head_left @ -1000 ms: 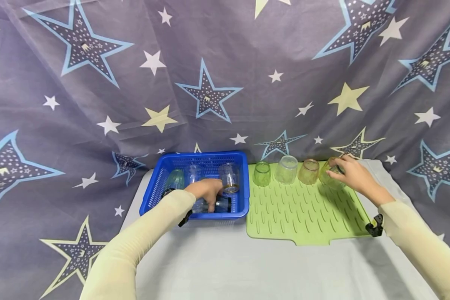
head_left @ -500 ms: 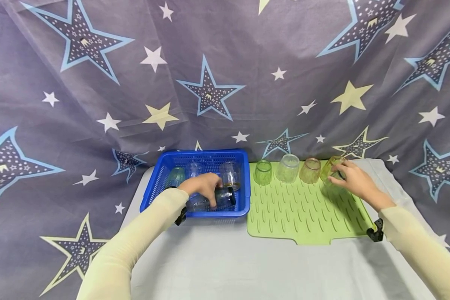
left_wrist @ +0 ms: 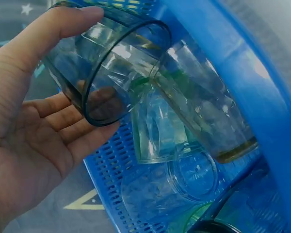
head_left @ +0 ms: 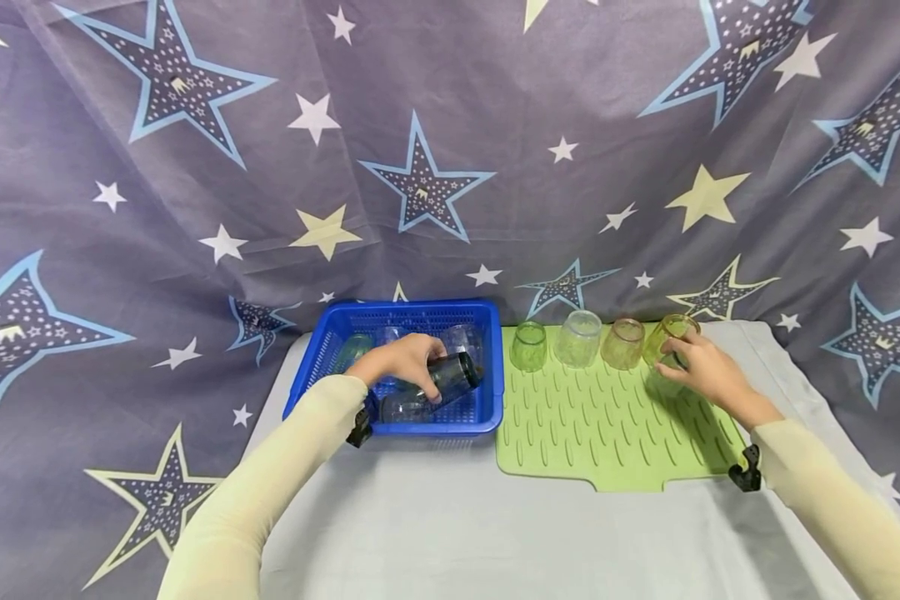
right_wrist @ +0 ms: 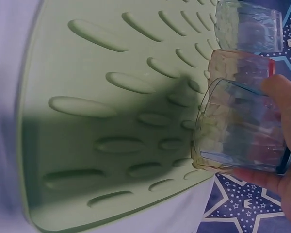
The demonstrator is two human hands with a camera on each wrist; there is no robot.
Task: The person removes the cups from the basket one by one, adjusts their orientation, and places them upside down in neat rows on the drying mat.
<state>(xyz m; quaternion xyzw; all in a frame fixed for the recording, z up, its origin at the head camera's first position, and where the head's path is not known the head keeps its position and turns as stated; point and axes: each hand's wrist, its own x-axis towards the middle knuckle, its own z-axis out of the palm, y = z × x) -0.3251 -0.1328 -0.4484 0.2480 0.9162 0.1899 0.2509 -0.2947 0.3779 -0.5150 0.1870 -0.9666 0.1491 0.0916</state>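
Observation:
My left hand (head_left: 408,362) grips a dark-tinted drinking glass (head_left: 453,377), tilted above the blue basket (head_left: 492,417). In the left wrist view the thumb lies on this glass's outside, and its open rim (left_wrist: 94,87) faces the other glasses. A clear glass with an amber base (left_wrist: 235,153) and a greenish glass (left_wrist: 153,141) are in the basket below. At the right end of the green drying mat (head_left: 607,433), my right hand (head_left: 708,367) holds a bluish glass (right_wrist: 242,131) rim down, thumb and fingers on opposite sides. A yellow glass (head_left: 678,329) stands just behind it.
Along the mat's back edge stand a green glass (head_left: 528,348), a clear glass (head_left: 578,340) and a pinkish glass (head_left: 623,344), all upside down. A starred curtain (head_left: 420,183) hangs close behind. White cloth (head_left: 450,517) covers the table in front.
The left hand has raised the dark glass from the basket's floor, moving it up and tilting it. The right hand stays at the mat's right end with only a slight shift.

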